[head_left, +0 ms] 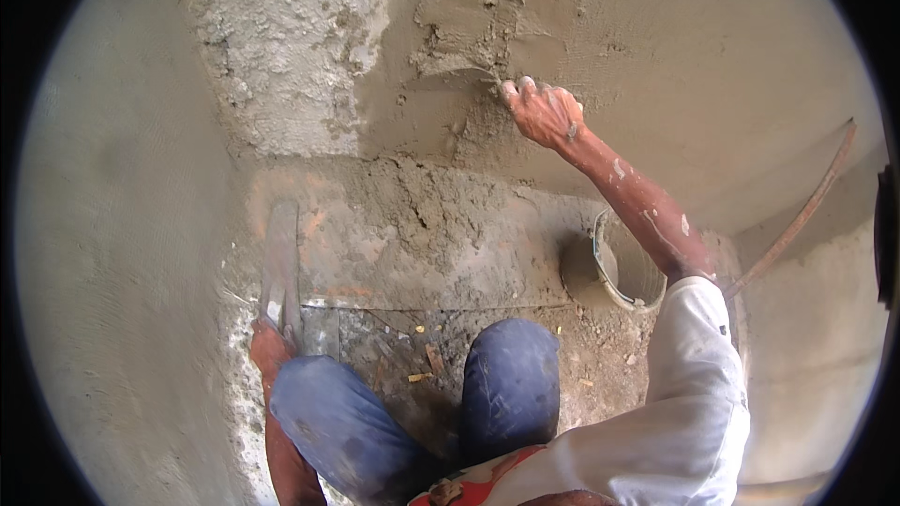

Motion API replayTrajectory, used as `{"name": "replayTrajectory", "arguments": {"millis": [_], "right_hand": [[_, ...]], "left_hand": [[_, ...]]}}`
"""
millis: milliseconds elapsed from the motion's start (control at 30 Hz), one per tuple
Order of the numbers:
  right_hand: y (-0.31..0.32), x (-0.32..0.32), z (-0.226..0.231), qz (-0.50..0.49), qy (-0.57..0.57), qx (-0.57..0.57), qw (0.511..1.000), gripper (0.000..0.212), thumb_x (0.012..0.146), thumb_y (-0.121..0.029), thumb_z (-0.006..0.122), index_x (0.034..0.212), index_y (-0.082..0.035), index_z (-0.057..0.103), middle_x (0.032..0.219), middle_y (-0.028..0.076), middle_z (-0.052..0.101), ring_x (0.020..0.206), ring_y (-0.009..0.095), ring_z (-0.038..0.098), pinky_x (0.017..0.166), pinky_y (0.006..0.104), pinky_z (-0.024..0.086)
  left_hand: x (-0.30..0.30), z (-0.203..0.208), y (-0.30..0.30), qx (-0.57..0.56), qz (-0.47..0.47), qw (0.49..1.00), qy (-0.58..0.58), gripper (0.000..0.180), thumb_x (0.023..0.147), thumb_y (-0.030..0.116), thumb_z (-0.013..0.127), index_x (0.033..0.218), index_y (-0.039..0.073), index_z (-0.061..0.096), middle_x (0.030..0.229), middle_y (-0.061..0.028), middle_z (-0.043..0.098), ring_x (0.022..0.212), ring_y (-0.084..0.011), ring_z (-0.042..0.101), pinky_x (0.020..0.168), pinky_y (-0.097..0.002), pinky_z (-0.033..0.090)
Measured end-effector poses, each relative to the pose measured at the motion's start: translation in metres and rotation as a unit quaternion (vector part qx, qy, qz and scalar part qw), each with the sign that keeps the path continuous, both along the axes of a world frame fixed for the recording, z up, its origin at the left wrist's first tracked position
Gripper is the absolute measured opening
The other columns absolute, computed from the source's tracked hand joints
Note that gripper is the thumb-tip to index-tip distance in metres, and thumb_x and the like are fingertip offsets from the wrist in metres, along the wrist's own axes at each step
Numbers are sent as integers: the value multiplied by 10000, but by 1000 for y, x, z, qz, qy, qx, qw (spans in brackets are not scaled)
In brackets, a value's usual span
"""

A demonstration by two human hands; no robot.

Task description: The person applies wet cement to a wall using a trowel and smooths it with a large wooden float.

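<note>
My right hand [546,114], flecked with mortar, is closed around a trowel, its handle hidden by the fingers. The trowel blade [461,72] points left and lies against the wet grey mortar [525,9] on the wall. Low on the left, my left hand [272,347] grips the near end of a long, flat, mortar-smeared board [280,258]. Its far end reaches toward the foot of the wall. Between the hands, a heap of loose mortar [422,211] lies on a flat sheet [356,267] along the wall's base.
A mortar-stained bucket [614,267] stands on the right, below my right forearm. Rough, unsmoothed wall [281,37] shows at upper left, beside a plastered side wall [112,225]. A thin curved rod or hose [797,215] leans at far right. Rubble [422,347] lies before my knees.
</note>
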State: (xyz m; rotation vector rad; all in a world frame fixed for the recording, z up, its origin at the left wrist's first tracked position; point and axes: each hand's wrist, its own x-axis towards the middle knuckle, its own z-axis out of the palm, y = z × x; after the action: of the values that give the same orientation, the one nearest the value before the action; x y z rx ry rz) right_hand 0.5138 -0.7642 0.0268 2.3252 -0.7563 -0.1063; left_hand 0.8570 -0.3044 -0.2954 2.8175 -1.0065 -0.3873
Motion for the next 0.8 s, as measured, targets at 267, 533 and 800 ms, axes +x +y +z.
{"name": "replayTrajectory", "arguments": {"millis": [267, 533, 800], "right_hand": [[6, 19, 71, -7, -96, -52, 994, 217, 1037, -179, 491, 1179, -45, 586, 905, 197, 670, 691, 313, 735, 495, 446, 582], [-19, 6, 155, 38, -174, -57, 982, 355, 1115, -423, 453, 1221, -138, 636, 529, -3, 445, 408, 100, 358, 354, 300, 362], [-23, -15, 254, 96, -394, -47, 913, 352, 1049, -399, 566, 1217, -92, 602, 790, 218, 677, 652, 358, 606, 540, 451, 471]], "left_hand": [[8, -3, 0, 27, 0, 999, 27, 554, 889, 355, 790, 1238, -9, 562, 1203, -235, 608, 1032, -439, 699, 839, -535, 579], [7, -3, 4, 4, -16, 1000, 1, 548, 879, 349, 799, 1203, -27, 567, 1186, -259, 599, 1019, -457, 693, 819, -546, 574], [7, -3, 4, -7, -32, 999, -9, 525, 882, 345, 792, 1170, -40, 580, 1196, -278, 600, 1010, -476, 686, 832, -550, 566]]}}
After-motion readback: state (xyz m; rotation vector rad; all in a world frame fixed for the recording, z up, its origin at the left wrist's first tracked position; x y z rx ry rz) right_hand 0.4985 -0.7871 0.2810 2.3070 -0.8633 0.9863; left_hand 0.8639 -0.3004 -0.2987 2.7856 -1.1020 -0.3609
